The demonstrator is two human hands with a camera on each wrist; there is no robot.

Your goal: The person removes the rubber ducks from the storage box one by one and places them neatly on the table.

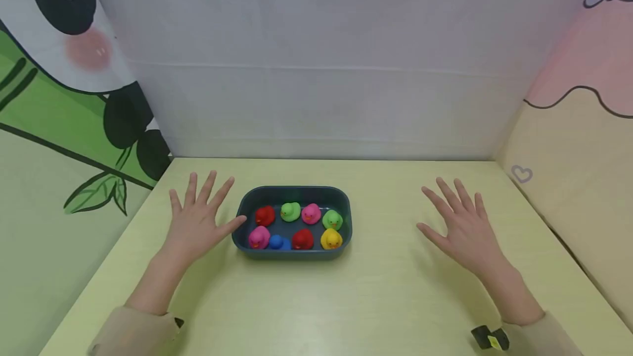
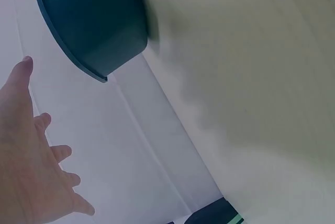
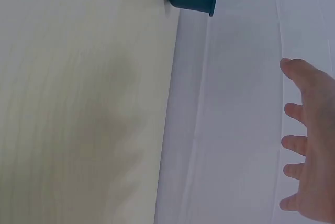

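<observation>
A dark teal tray [image 1: 292, 255] sits on the table, holding several small rubber ducks. Among them are a yellow duck [image 1: 331, 239], a blue duck [image 1: 279, 243], a red duck [image 1: 265, 215], a pink duck [image 1: 311, 213] and a green duck [image 1: 290, 211]. My left hand [image 1: 198, 227] is spread just left of the tray, its thumb tip overlapping the rim in the head view; contact cannot be told. My right hand [image 1: 467, 232] hovers spread over the table, well right of the tray. Neither hand holds anything. Both wrist views show the tray's outer side [image 2: 99, 20].
The pale wooden table [image 1: 386, 301] ends at a white cloth backdrop [image 1: 316, 103]. A panel with a green and white cartoon print [image 1: 74, 125] stands on the left. A pink and cream panel [image 1: 578, 142] borders the right side.
</observation>
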